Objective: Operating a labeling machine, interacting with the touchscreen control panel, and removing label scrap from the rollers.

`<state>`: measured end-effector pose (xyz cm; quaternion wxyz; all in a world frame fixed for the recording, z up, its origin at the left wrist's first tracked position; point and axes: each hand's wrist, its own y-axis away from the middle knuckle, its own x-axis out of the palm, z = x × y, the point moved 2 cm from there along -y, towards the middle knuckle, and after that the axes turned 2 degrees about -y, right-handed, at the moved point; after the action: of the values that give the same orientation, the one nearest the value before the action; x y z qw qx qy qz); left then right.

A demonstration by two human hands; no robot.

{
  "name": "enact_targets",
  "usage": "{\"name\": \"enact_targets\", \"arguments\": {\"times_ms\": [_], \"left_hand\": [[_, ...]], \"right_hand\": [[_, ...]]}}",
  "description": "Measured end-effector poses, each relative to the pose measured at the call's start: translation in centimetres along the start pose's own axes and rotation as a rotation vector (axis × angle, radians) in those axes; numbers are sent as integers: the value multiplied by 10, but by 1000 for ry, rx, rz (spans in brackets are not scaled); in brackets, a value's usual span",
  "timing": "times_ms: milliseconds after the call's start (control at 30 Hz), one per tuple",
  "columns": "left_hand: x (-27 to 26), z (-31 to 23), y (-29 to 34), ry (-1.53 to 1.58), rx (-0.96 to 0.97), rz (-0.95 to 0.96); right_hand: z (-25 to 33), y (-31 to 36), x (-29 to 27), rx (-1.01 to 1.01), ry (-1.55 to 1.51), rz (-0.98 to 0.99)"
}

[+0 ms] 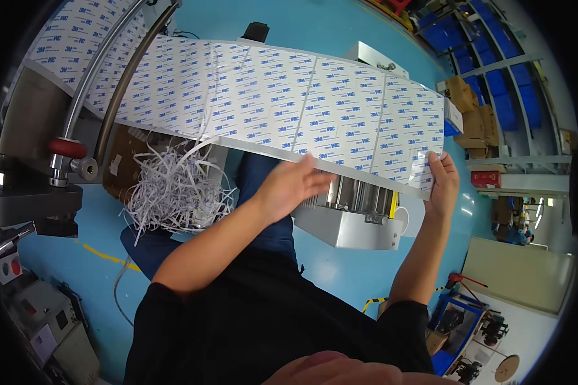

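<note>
Right hand (442, 183) pinches the printed sheet (289, 106) at its corner edge.

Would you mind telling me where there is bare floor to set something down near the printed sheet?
Bare blue floor lies between the shredded paper pile and the grey machine; more lies beyond the printed sheet. It is crowded under the sheet's near edge, where the left hand, right hand and metal unit sit.
</note>
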<state>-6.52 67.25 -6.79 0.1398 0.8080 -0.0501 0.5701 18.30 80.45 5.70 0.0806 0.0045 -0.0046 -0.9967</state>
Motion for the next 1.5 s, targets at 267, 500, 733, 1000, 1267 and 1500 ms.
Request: {"name": "enact_targets", "arguments": {"times_ms": [267, 500, 733, 1000, 1267, 1500], "left_hand": [[32, -19, -12, 122, 291, 3], [64, -32, 10, 108, 269, 118], [73, -34, 24, 67, 275, 135], [71, -48, 25, 109, 371, 162], [-29, -59, -15, 15, 292, -45], [-84, -32, -32, -85, 238, -297]], "right_hand": [[4, 57, -26, -195, -56, -258], [-54, 176, 79, 101, -148, 358], [-143, 157, 149, 501, -563, 477], [-139, 126, 240, 113, 45, 972], [-71, 159, 122, 117, 307, 1061], [-48, 164, 63, 172, 279, 894]]}}
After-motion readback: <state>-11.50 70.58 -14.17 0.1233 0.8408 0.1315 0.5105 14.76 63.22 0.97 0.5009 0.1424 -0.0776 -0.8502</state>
